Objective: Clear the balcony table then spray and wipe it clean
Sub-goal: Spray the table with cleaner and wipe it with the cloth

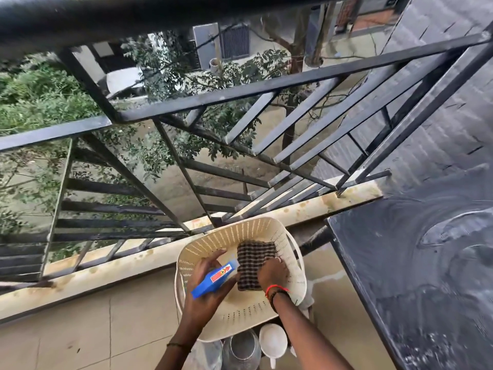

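1. Nearest, just below both forearms, a shiny metal vessel [241,349] stands beside a white plastic cup with a handle [272,341] on the floor.
2. Above them, the left hand [210,284] is closed around a blue rectangular box with a red label [214,279], held tilted over a cream perforated plastic basket [213,241].
3. Right of that hand, the right hand [272,275] reaches into the basket, fingers curled on the near edge of a dark checked folded cloth [253,261] lying on the basket's bottom.
4. Further right of the right hand, the black balcony table [416,263] shows wet, streaked swirls across its top.
5. Beyond both hands, a stained cream ledge [149,263] carries the black metal railing [213,102], with green trees [40,94] behind it.
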Available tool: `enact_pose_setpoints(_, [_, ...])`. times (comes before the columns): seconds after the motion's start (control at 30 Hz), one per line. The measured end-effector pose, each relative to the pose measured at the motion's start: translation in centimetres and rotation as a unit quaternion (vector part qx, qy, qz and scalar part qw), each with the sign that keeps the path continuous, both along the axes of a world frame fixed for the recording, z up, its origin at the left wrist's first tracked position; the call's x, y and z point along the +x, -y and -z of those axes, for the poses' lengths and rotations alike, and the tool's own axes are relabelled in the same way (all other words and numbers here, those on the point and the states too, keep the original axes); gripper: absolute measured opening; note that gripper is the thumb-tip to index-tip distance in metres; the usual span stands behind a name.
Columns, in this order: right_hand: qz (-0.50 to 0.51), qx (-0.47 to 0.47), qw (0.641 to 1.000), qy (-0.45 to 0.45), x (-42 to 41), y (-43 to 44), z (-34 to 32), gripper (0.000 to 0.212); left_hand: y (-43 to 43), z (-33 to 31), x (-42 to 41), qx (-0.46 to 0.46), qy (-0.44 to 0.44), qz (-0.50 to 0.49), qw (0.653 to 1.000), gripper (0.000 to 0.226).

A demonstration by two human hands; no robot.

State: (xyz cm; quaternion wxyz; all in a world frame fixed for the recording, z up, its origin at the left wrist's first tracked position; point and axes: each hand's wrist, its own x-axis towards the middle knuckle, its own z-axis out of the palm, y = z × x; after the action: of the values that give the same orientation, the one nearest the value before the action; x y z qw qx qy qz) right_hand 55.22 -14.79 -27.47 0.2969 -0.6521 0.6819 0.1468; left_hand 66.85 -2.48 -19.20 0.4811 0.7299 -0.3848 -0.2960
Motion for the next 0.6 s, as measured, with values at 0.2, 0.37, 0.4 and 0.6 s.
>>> enact_pose_setpoints(0.2, [0.086, 0.03, 0.995, 0.036, -0.1, -0.5, -0.6, 0.037, 0.0, -0.2, 0.9, 0.012, 0.036, 0.028, 0.999, 0.044])
enact_pose_setpoints(0.37, [0.197, 0.066, 0.94, 0.27, -0.3, -1.0, -1.3, 0.04, 0.4, -0.3, 0.4, 0.016, 0.054, 0.005, 0.998, 0.04])
enact_pose_setpoints(0.4, [0.225, 0.075, 0.924, 0.299, -0.3, -1.1, -1.7, 0.039, 0.5, -0.4, 0.1, 0.02, 0.058, -0.003, 0.998, 0.033])
enact_pose_setpoints(0.6, [0.328, 0.159, 0.85, 0.381, -1.2, -1.3, -4.3, 0.031, 1.1, -2.1, -0.8, -0.001, 0.052, -0.034, 0.998, 0.034])
